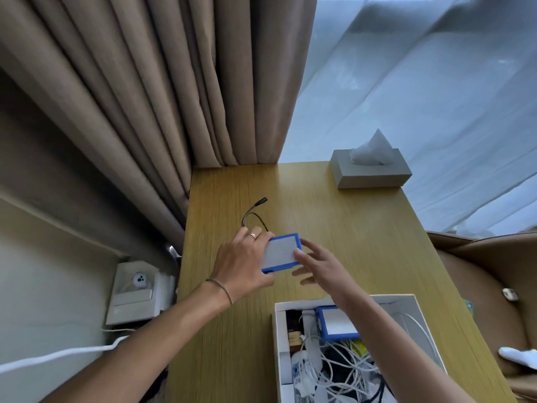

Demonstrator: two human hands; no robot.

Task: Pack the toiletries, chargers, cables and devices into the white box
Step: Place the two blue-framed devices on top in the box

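Note:
My left hand (pixel 242 264) grips a flat grey device with a blue rim (pixel 282 251) just above the wooden table (pixel 348 228). My right hand (pixel 315 264) reaches toward the device's right edge with straight, spread fingers, its fingertips at the edge. Behind the left hand, a short black cable (pixel 255 212) lies on the table. At the near edge stands the white box (pixel 412 303), filled with white cables, chargers and small items. A second blue-rimmed device (pixel 337 322) lies in the box, partly under my right forearm.
A grey tissue box (pixel 370 170) stands at the table's far right corner. Beige curtains (pixel 145 97) hang along the left and back. A wall socket with a white plug (pixel 139 282) sits left of the table. An open cardboard box (pixel 488 271) stands to the right.

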